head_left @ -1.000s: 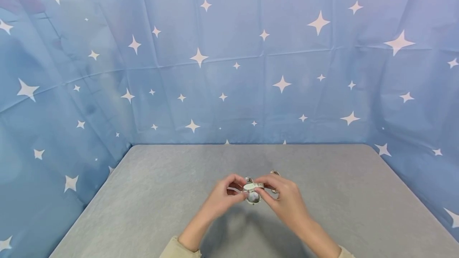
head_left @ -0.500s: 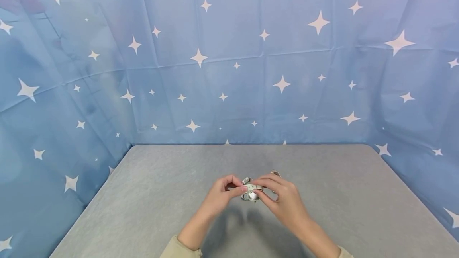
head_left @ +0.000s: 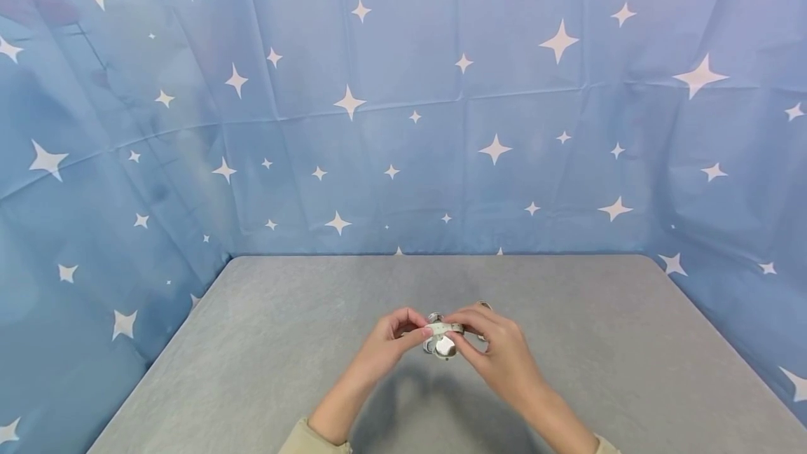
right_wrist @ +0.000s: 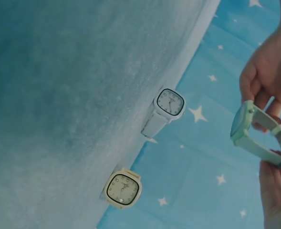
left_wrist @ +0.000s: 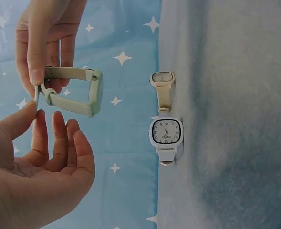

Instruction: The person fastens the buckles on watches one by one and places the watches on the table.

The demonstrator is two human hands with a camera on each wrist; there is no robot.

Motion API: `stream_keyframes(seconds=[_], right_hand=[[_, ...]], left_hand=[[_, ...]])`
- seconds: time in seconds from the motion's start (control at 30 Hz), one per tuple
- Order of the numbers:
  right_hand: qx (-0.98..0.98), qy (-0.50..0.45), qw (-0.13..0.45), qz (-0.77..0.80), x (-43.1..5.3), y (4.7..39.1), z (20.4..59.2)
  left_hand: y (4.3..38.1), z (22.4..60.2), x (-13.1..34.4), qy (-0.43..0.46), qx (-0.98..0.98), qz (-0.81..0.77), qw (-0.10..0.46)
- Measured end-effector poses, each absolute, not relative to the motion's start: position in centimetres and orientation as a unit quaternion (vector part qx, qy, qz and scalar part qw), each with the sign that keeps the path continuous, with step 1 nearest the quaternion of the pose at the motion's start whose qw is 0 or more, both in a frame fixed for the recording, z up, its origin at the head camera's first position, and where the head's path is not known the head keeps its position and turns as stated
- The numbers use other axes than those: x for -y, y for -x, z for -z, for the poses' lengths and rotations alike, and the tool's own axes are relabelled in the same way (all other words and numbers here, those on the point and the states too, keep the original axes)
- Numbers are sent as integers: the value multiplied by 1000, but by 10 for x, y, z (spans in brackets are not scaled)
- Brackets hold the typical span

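Both hands hold a pale green wristwatch above the table, its strap bent into a loop with the case hanging at the far side of it. My left hand pinches the loose strap end between thumb and index finger; its other fingers are loosely bent. Thumb and fingers of my right hand grip the strap close to that end, partly covering it. On the table behind lie a white wristwatch and a cream wristwatch, dials showing in both wrist views. In the head view the hands partly hide these two.
The grey tabletop stretches around the hands on all sides. A blue curtain printed with white stars hangs along its back and sides. Beige sleeves show at the lower edge.
The left thumb has moved up onto the strap's pointed end, which showed bare one second ago. The watch case swung slightly below the strap, and the right hand stayed nearly in place.
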State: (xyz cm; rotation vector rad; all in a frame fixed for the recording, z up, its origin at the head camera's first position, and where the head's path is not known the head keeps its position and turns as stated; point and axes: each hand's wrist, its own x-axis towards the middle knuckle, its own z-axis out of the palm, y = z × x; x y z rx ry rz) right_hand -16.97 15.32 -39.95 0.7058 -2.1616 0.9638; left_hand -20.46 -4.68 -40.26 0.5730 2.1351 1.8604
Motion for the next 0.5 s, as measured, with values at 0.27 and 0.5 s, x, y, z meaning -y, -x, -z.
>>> stream_keyframes(seconds=[0.27,0.5], right_hand=[[821,-256,319,-400,-154,170,402],[810,-263,318,-417,-154,169,402]], left_hand=[[203,408,38,-211,-719,-652,114],[199,408,30,-226,-715,-655,93]])
